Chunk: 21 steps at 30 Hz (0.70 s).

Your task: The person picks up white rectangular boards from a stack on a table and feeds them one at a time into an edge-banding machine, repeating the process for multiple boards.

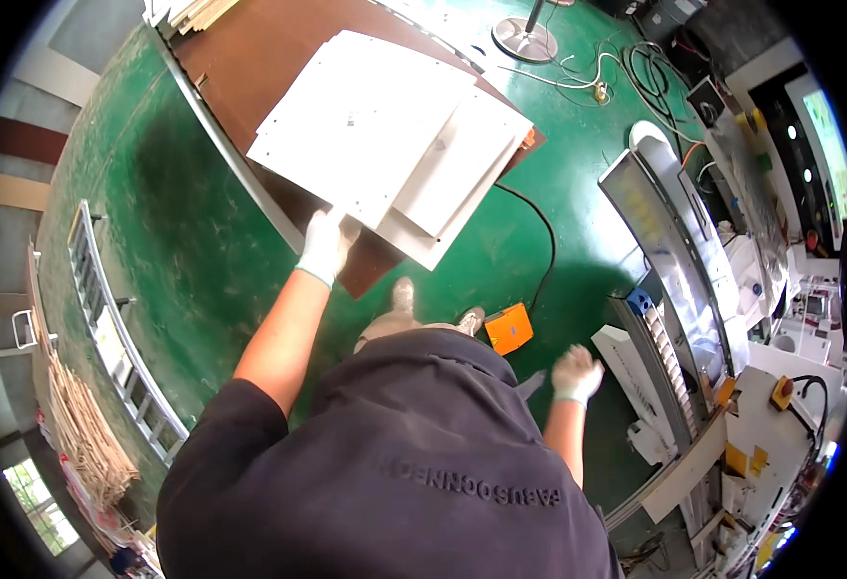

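The person's gloved left hand [327, 243] reaches forward to the near edge of a stack of white metal sheets [375, 125], its fingers [338, 224] curled onto the lower edge of the top sheet and closed on it. The sheets lie overlapped on a brown surface [259, 48], spreading away and to the right of those fingers, with one corner overhanging the green floor [153, 193]. The gloved right hand [576, 374] hangs free low at the right, well apart from the sheets, its fingers [587, 359] spread open and holding nothing. Just left of that hand, on the floor, sits an orange foot pedal [508, 328], with a black cable [539, 232] running from it. To the right of the open hand stands a grey machine [674, 280].
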Each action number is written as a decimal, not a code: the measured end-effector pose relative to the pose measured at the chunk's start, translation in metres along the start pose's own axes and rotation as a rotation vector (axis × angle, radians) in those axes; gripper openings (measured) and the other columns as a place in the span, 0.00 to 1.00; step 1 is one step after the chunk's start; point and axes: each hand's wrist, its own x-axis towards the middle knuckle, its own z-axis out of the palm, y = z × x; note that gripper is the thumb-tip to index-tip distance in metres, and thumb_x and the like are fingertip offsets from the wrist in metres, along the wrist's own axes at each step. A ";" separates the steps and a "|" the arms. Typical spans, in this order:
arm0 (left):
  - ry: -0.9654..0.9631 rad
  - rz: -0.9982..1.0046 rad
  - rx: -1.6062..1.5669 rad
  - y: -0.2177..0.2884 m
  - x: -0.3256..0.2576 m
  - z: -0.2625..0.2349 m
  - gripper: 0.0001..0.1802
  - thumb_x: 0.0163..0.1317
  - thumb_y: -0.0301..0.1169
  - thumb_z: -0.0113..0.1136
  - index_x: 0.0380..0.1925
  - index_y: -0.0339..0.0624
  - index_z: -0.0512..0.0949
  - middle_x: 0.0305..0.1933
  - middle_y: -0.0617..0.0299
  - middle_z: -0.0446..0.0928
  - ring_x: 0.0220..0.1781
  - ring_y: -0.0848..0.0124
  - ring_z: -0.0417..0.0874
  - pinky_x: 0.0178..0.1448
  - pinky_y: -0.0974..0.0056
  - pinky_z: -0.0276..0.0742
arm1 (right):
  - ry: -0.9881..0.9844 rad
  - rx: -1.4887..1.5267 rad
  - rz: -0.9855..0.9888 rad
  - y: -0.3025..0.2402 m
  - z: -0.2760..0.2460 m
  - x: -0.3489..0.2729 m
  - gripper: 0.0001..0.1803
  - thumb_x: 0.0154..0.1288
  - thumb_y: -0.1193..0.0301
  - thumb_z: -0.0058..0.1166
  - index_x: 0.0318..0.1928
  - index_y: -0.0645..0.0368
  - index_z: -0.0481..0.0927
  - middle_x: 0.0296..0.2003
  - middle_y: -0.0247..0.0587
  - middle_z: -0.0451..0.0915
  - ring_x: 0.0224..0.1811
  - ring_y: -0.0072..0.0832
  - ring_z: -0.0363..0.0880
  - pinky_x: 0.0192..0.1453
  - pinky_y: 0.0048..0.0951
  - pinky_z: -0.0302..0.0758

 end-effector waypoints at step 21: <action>0.163 0.372 0.503 0.055 -0.071 -0.031 0.23 0.79 0.45 0.48 0.51 0.33 0.77 0.47 0.58 0.81 0.47 0.70 0.80 0.55 0.65 0.77 | -0.909 -1.068 -0.225 0.113 0.153 -0.112 0.29 0.65 0.45 0.64 0.44 0.63 0.83 0.37 0.32 0.82 0.37 0.21 0.79 0.42 0.26 0.77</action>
